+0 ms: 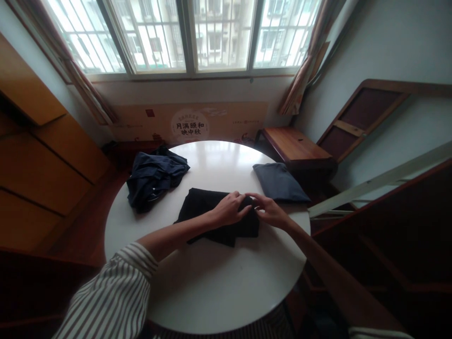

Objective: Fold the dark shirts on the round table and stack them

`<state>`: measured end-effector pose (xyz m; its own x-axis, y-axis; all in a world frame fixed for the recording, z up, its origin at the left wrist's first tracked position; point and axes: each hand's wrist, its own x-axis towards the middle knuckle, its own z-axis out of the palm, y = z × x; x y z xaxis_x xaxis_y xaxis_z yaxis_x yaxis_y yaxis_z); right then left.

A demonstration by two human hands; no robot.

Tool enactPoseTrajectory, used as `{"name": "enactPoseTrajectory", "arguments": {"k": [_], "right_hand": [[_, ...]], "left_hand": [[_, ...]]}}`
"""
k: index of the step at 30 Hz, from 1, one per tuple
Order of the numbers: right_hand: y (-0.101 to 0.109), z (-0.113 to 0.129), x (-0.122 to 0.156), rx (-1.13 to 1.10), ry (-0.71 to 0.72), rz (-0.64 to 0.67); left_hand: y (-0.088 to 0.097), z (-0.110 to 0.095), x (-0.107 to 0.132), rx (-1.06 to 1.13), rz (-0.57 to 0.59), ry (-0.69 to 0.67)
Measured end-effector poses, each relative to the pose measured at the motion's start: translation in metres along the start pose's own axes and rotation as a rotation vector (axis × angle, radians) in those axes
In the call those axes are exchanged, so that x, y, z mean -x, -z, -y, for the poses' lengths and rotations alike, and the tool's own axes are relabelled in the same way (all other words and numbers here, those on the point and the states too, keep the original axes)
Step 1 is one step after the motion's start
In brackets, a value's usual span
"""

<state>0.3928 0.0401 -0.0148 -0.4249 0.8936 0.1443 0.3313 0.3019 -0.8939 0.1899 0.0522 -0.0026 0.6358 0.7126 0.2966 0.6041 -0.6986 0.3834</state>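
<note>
A black garment lies partly folded in the middle of the round white table. My left hand rests on its right part with fingers curled onto the cloth. Just to the right, my right hand pinches the same cloth at its right edge, fingertips almost meeting those of the left. A crumpled dark blue garment sits at the table's back left. A neatly folded grey-blue garment lies at the back right, near the rim.
A low wooden bench stands behind the table on the right. Wooden cabinets line the left wall. A leaning wooden frame and a pale slanted bar are on the right. A window spans the back wall.
</note>
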Motion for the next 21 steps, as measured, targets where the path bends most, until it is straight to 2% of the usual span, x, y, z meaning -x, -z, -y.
{"name": "enactPoseTrajectory", "arguments": {"k": [4, 7, 10, 13, 15, 17, 19, 21], "right_hand": [[0.007, 0.0, -0.008, 0.36, 0.188, 0.044], [0.002, -0.001, -0.008, 0.619, 0.251, 0.012], [-0.009, 0.0, -0.004, 0.91, 0.188, -0.03], [-0.014, 0.004, 0.0, 1.038, 0.067, -0.006], [-0.011, 0.009, 0.002, 1.035, 0.056, 0.053], [-0.003, 0.015, 0.002, 1.018, 0.122, 0.102], [0.005, 0.021, 0.003, 1.003, 0.231, 0.109], [0.01, 0.026, 0.003, 1.0, 0.344, 0.135]], "left_hand": [[-0.007, -0.002, 0.019, 0.0, -0.067, -0.082], [-0.011, -0.005, 0.025, -0.038, -0.076, -0.095], [-0.016, -0.009, 0.027, -0.067, -0.056, -0.112], [-0.014, -0.017, 0.029, -0.057, -0.046, -0.147], [-0.006, -0.019, 0.029, -0.015, -0.025, -0.156], [0.012, -0.012, 0.03, 0.04, 0.004, -0.116], [0.035, 0.007, 0.03, 0.04, -0.002, 0.015], [0.061, 0.036, 0.032, -0.052, -0.036, 0.235]]}}
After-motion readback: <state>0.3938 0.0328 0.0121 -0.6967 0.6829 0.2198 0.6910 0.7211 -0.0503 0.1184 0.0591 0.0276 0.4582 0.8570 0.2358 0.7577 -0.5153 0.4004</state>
